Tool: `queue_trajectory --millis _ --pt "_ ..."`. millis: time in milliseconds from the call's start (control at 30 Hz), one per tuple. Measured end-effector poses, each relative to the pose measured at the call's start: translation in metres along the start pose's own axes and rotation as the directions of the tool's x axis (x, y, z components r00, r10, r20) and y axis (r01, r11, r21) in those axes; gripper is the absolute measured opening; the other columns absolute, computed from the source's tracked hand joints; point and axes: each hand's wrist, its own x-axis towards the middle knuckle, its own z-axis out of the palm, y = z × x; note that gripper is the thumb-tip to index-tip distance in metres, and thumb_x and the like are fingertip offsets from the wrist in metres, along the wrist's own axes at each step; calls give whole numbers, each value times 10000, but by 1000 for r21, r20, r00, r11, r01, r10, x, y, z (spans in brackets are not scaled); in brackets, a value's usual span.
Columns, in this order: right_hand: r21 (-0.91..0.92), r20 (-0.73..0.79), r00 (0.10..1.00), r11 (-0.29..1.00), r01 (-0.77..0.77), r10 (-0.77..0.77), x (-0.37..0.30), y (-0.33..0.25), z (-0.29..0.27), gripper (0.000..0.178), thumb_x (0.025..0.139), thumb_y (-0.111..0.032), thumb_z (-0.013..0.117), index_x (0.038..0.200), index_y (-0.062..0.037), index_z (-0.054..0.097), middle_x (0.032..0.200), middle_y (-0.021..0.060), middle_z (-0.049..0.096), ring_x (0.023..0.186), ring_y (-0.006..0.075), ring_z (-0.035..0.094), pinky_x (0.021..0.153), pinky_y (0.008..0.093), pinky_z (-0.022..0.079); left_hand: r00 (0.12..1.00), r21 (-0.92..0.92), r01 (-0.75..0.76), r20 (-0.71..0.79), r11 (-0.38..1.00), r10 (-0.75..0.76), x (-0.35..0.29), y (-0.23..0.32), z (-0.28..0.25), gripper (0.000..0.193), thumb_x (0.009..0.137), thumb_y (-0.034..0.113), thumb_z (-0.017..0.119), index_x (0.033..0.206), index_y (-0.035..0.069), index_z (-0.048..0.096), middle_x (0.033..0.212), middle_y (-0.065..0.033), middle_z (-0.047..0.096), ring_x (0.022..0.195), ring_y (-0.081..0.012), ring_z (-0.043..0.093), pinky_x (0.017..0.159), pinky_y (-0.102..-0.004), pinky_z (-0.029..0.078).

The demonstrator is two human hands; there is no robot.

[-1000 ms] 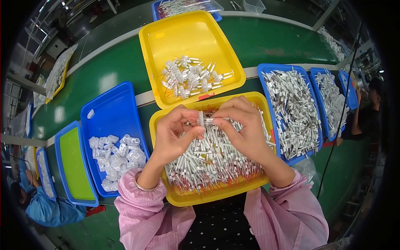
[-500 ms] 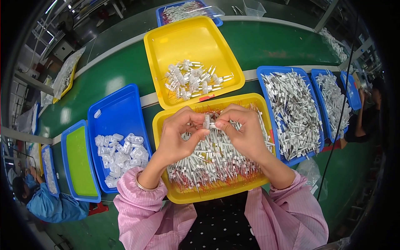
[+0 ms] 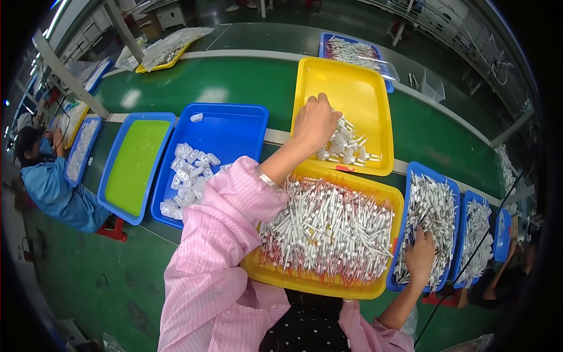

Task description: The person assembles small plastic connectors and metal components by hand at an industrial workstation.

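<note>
My left hand is over the far yellow tray, beside a pile of clear plastic pieces with white leads. Its fingers are bent downward and closed, and their tips are hidden, so what they hold cannot be made out. To the right, my right hand reaches into a blue tray heaped with slim white wired parts. The fingers there are slightly apart and touch the heap, with nothing visible in their grip. Between my arms sits the near yellow tray, full of white parts with red wires.
Clear plastic caps lie in a blue tray on the left, beside a green-bottomed tray. Farther right is another blue tray of white parts. A green belt runs behind. A co-worker in blue sits far left.
My hands have parted from over the near yellow tray, where they held a clear piece and a white part together. The left went to the far yellow tray, the right to the blue tray. The view shifted.
</note>
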Motion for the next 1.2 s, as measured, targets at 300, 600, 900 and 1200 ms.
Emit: queue_trajectory --millis 300,600,900,1200 --pt "229 -98 995 973 -7 30 18 20 12 165 699 4 595 864 2 581 828 169 592 794 345 565 675 429 438 932 810 197 21 553 -362 6 -162 -111 135 747 105 558 836 76 656 963 -126 640 946 -315 591 739 -401 512" --pt "148 -27 999 989 -22 26 4 31 7 177 643 23 604 820 18 605 852 185 578 839 353 546 725 422 440 991 560 -7 114 829 -68 -24 -275 -135 179 684 4 591 861 3 615 922 -181 594 920 -358 544 763 -426 465" --pt "738 -327 911 669 81 251 23 29 -36 86 723 13 641 798 10 599 724 70 579 677 159 558 600 258 441 992 -382 40 122 923 7 -26 -100 -135 248 775 -24 575 1021 -15 612 917 -80 568 710 -136 555 633 -240 464" --pt "888 -288 951 -401 222 -111 28 -61 -75 94 789 54 590 881 47 574 786 67 604 687 100 588 598 208 496 874 -827 346 456 442 168 -81 18 -67 368 681 -145 616 1026 -54 523 938 -105 591 875 -143 585 796 -250 474"
